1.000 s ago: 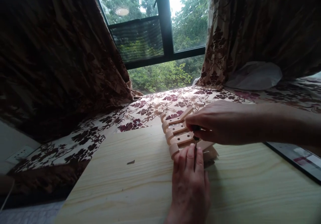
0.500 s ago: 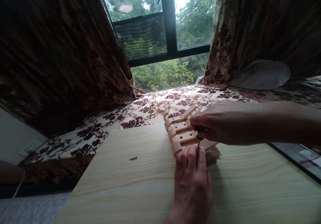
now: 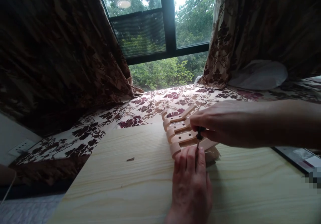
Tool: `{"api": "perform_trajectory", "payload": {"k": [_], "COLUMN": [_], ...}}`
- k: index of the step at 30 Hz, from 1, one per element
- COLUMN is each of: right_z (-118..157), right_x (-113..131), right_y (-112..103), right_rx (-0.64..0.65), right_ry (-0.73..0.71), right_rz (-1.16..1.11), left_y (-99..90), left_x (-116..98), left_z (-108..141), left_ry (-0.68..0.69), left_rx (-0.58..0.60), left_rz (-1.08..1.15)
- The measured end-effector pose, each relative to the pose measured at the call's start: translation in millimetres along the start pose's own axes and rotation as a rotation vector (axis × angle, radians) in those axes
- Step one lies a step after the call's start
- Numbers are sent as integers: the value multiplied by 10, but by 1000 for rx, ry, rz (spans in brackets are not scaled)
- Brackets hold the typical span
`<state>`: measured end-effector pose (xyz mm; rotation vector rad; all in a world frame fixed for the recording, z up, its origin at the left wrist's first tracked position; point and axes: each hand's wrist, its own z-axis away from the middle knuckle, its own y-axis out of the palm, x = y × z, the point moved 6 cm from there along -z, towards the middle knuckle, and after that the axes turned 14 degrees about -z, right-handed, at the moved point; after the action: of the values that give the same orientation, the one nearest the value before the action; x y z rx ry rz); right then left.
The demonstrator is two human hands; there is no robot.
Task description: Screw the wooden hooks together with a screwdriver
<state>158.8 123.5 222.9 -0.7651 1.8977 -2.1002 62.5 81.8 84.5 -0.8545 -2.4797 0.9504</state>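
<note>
A small screwdriver [image 3: 200,132] with a dark handle is upright in the fist of my right hand [image 3: 213,122], its thin shaft pointing down between the fingers of my left hand [image 3: 192,177]. Those left fingers press together over the near slat of a pale wooden slatted rack [image 3: 187,137], holding it against the board. Dark screw heads or holes dot the slats, and each slat has a rounded left end. My fingers hide the screwdriver's tip. Left of the rack lies a small dark screw [image 3: 130,159].
The rack rests on a light wood-grain board [image 3: 112,183]. A dark-framed flat object [image 3: 293,160] lies at the right edge. Behind are a floral cloth [image 3: 150,108], patterned curtains [image 3: 220,50], a translucent white bag [image 3: 258,75] and a window [image 3: 170,23].
The view has shifted slightly. My right hand has turned a little on the screwdriver, showing more of its handle. My left hand keeps its place on the rack.
</note>
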Motion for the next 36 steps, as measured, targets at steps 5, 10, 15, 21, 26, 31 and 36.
{"api": "perform_trajectory", "payload": {"k": [5, 10, 15, 21, 26, 31, 36], "right_z": [-13, 8, 36, -35, -37, -10, -36], "right_x": [22, 30, -7, -33, -52, 29, 23], "right_y": [6, -29, 8, 23, -18, -42, -31], "right_rx": [79, 26, 3, -5, -4, 56, 69], "right_ry": [117, 150, 59, 98, 106, 39, 88], "right_rz": [79, 111, 26, 112, 100, 75, 109], "left_y": [-18, 38, 99, 36, 14, 25, 27], "left_x": [19, 27, 43, 42, 34, 41, 39], "left_z": [-1, 34, 60, 30, 16, 16, 22], "left_ry": [9, 19, 34, 61, 84, 73, 67], "left_rx": [-44, -110, -168, -90, -118, -70, -35], "left_rz": [-9, -64, -112, -66, -54, -42, -34]}}
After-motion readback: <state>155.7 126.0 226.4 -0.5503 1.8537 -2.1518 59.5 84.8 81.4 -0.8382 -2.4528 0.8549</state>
